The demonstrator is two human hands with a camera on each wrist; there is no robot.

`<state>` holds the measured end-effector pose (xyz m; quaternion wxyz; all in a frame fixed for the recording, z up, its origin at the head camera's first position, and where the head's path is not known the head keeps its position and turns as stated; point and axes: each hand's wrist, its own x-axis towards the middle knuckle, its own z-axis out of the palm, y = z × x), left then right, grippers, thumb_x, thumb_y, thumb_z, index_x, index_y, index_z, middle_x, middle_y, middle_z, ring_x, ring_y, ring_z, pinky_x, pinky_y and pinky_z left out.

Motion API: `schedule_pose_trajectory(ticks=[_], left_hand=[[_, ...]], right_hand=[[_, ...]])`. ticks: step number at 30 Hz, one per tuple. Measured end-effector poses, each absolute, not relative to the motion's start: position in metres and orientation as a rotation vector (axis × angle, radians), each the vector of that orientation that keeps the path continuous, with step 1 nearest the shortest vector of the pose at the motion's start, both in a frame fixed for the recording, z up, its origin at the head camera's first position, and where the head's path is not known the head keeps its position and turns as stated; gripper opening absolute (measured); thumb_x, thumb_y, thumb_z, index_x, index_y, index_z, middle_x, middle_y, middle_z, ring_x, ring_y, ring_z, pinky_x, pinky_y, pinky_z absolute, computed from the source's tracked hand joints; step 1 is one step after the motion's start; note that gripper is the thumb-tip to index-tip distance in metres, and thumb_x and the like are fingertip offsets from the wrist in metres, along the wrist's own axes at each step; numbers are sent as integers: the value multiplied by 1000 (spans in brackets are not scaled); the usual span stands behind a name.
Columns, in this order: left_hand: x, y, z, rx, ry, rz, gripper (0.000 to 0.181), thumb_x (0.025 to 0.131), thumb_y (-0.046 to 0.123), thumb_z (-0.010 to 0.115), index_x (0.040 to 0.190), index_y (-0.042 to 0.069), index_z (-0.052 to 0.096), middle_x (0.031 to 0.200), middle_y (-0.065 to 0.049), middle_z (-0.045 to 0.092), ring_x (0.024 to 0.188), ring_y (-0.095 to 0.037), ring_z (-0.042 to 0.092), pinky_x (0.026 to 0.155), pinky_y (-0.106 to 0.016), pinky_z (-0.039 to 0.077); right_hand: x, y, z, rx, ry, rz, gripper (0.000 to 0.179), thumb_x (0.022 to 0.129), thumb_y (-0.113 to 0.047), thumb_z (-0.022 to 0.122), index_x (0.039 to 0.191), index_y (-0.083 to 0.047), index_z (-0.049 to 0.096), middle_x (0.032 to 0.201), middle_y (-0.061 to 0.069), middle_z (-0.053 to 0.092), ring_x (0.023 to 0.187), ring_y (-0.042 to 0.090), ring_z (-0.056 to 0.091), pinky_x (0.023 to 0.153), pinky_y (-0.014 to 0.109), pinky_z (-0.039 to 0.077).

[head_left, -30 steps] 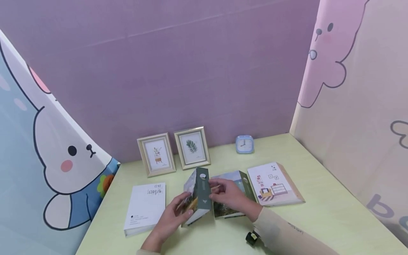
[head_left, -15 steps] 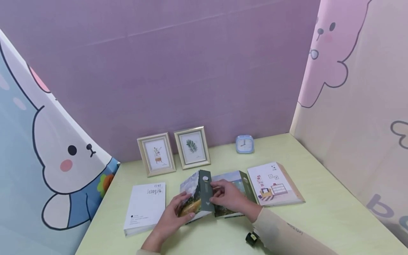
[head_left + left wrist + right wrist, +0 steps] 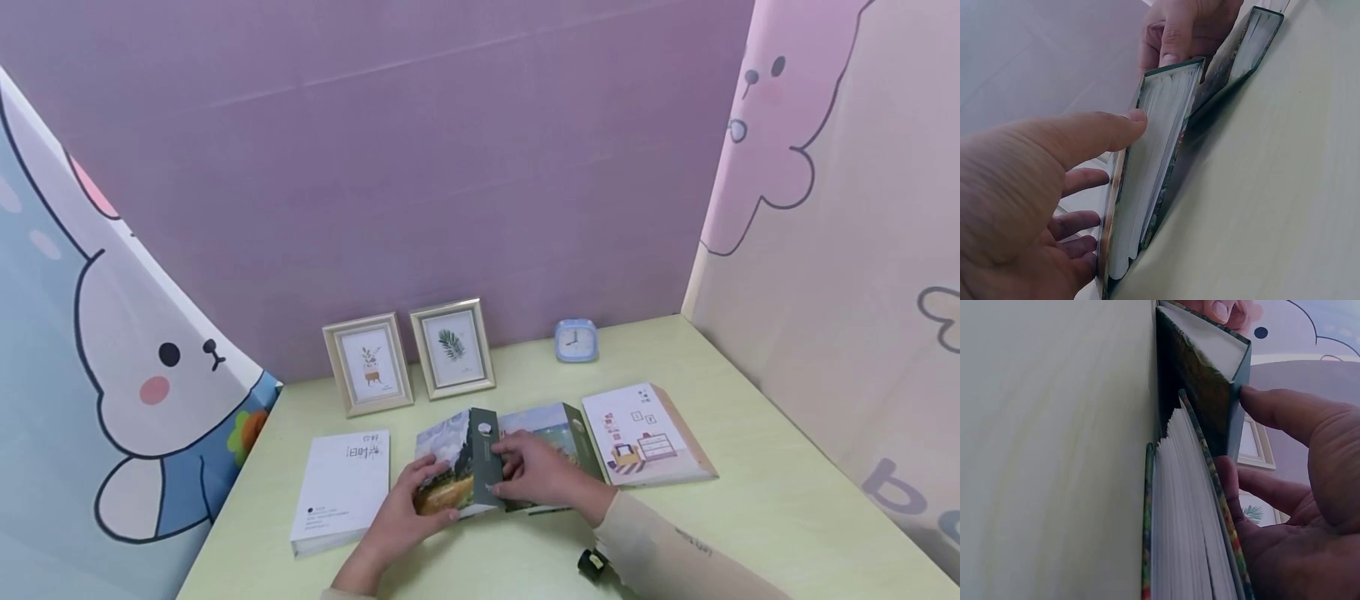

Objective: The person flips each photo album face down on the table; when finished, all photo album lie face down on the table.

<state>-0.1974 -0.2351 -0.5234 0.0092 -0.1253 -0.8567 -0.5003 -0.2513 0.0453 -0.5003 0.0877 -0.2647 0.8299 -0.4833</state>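
Green along its raised spine, a landscape-covered book [image 3: 452,454] tilts on a pale counter [image 3: 675,550], just beside a second landscape book [image 3: 536,417] lying flat; whether the two touch is unclear. The person's left grip [image 3: 405,510] holds the tilted book's lower corner, thumb against the page edges, fingertips at the cover. The right grip [image 3: 542,472] grasps the spine, some fingers reaching into the gap between the books. If the right hold loosened, the spine would probably drop onto those fingers or catch the neighbour's slightly parted cover; heavy thumb pressure might splay pages.
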Motion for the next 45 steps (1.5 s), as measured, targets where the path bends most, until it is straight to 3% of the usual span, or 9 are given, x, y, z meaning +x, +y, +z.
schedule_pose_trajectory(ticks=[9, 16, 27, 45], left_hand=[[-199, -240, -528, -439, -2714, -1404, 75, 77, 34, 95, 141, 11, 64, 159, -17, 44, 147, -45, 39, 120, -65, 28], [-200, -246, -527, -452, -2738, -1331, 76, 75, 37, 95, 140, 12, 65, 158, -14, 47, 145, -42, 43, 118, -64, 32], [-198, -248, -523, -432, -2765, -1301, 73, 76, 33, 95, 139, 9, 66, 156, -17, 48, 144, -47, 42, 117, -67, 32], [-201, -247, -525, -425, -2779, -1275, 72, 75, 35, 95, 138, 11, 67, 156, -15, 48, 144, -45, 43, 118, -65, 33]], right_hand=[[-249, 46, -503, -793, 2458, -1381, 68, 82, -26, 91, 140, -4, 63, 139, 14, 57, 100, 19, 66, 77, 25, 59], [-246, 45, -500, -829, 2448, -1324, 65, 84, -25, 89, 140, -3, 64, 158, 22, 41, 108, 23, 67, 79, 25, 59], [-244, 36, -501, -860, 2431, -1247, 51, 83, -11, 89, 130, -6, 72, 157, 17, 45, 95, 14, 66, 76, 24, 58], [-246, 38, -500, -899, 2460, -1229, 38, 90, -14, 84, 126, -7, 74, 154, 16, 48, 98, 17, 68, 78, 26, 58]])
